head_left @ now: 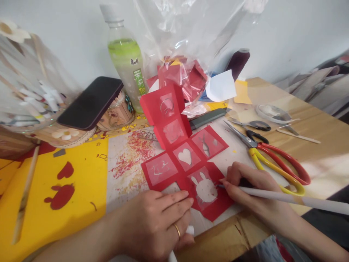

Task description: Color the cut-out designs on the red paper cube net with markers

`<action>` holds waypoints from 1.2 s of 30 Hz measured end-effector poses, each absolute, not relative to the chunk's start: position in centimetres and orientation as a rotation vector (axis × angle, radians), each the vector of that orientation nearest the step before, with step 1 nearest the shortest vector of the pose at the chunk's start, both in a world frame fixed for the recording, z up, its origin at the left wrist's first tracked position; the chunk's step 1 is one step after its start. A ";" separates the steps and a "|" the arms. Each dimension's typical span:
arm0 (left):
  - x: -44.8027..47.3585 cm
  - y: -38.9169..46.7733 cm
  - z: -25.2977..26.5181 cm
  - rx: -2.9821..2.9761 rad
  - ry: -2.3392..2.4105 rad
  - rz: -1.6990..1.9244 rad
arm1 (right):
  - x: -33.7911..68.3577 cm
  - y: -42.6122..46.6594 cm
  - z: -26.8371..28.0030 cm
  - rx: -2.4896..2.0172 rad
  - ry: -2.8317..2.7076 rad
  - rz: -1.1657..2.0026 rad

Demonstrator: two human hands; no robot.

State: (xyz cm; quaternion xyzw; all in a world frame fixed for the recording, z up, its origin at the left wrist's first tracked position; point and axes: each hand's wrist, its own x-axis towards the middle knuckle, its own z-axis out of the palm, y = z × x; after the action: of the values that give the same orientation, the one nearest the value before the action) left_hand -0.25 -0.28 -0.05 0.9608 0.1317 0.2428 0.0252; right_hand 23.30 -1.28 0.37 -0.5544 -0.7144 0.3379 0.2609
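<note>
A red paper cut-out (pixel 177 179), shaped like an unfolded box, lies on a paint-stained white sheet (pixel 120 189). Its panels carry clear film over cut openings, among them a heart (pixel 184 157) and a rabbit (pixel 205 188). My right hand (pixel 245 185) grips a slim white pen (pixel 294 199), its tip at the rabbit panel's right edge. Fingers together, my left hand (pixel 160 222) rests against the cut-out's lower left edge. A white tube-like piece (pixel 190 230) pokes out between its thumb and fingers; its full shape is hidden.
Scissors with red and yellow handles (pixel 283 163) lie right, near smaller black-handled scissors (pixel 256 125) and a dark cutter (pixel 209 117). Behind stand a drink bottle (pixel 125 62) and a bag of red scraps (pixel 185 76). A phone (pixel 91 102) leans left, above yellow paper (pixel 87 174) with red cut-outs (pixel 62 196).
</note>
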 end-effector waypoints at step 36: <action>-0.4 -0.4 -0.2 2.966 0.413 0.758 | 23.7 -1.8 0.0 -1.427 -1.991 0.864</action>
State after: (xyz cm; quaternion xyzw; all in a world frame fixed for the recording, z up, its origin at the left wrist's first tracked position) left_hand -0.38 -0.38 -0.18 0.9598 0.1336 0.2453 0.0261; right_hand 23.65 -1.81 -0.04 -0.5290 -0.7383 0.3206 0.2688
